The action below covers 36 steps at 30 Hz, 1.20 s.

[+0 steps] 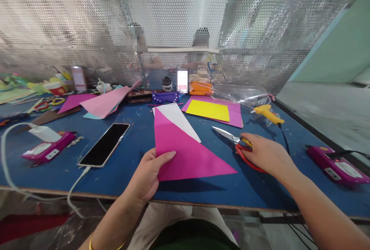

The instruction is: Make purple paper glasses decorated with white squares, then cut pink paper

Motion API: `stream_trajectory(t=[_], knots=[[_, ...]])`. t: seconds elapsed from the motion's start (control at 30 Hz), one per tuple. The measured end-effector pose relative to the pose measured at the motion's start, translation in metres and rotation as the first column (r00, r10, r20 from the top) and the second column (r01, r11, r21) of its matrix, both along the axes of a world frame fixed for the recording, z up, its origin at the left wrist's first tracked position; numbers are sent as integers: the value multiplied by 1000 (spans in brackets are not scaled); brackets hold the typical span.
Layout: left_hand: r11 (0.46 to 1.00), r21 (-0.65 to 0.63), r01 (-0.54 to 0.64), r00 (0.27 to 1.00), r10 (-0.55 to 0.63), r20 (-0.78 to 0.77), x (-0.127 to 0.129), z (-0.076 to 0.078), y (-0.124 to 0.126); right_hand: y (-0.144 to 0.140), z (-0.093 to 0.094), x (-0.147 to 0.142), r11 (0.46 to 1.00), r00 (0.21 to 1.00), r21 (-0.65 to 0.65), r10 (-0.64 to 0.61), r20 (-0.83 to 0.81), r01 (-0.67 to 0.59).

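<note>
Two bare forearms reach forward from the lower edge, hands apart at mid-frame.

The left hand (pixel 148 175) comes up from the lower left, wrist straight, a thin gold bangle round the forearm; its thumb lies flat on top and the fingers curl beneath, a closed pinching grip. The right hand (pixel 267 153) comes in along a long forearm from the lower right corner, palm down, knuckles up, fingers bent and closed downward with their tips hidden under the hand.
</note>
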<state>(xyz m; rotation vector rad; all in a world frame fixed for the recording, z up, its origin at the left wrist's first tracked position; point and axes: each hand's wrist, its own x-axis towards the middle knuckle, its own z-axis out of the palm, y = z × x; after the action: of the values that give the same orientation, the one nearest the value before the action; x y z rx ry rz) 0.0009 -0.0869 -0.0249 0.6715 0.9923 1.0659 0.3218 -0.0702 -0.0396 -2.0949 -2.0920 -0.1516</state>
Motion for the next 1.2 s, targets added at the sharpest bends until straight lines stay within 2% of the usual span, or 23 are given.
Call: stream_trajectory(t=[0.1, 0.17, 0.3, 0.33, 0.4, 0.5, 0.6, 0.83, 1.03, 1.2], knots=[[1000, -1, 4, 1000, -4, 5, 3, 0, -1, 5, 1, 7, 996, 996, -23, 87, -19, -88], [1000, 6, 23, 1000, -23, 7, 5, -1, -1, 7, 8, 5, 990, 988, -26, 140, -60, -141], [992, 18, 122, 993, -122, 9, 10, -5, -2, 8, 33, -23, 983, 952, 50, 184, -244, -177], [988, 15, 154, 988, -154, 6, 12, -6, -2, 8, 39, -35, 979, 927, 72, 202, -316, -189], [979, 12, 202, 979, -202, -5, 15, -7, -4, 9, 48, -60, 964, 790, 74, 252, -559, -255], [972, 15, 236, 972, -235, -17, 19, -7, -6, 9, 52, -90, 943, 666, 37, 262, -698, -332], [970, 11, 242, 970, -242, -17, 21, -7, -7, 6, 52, -102, 942, 615, 26, 239, -752, -334], [971, -17, 237, 972, -237, -10, 19, -9, -5, 0, 45, -101, 955, 557, 61, 221, -801, -291], [967, -1, 257, 966, -256, -26, 19, -11, -6, 0, 42, -104, 929, 495, 121, 293, -818, -350], [964, 9, 264, 964, -263, -44, 19, -11, -5, 0, 38, -106, 922, 440, 160, 313, -842, -352]])
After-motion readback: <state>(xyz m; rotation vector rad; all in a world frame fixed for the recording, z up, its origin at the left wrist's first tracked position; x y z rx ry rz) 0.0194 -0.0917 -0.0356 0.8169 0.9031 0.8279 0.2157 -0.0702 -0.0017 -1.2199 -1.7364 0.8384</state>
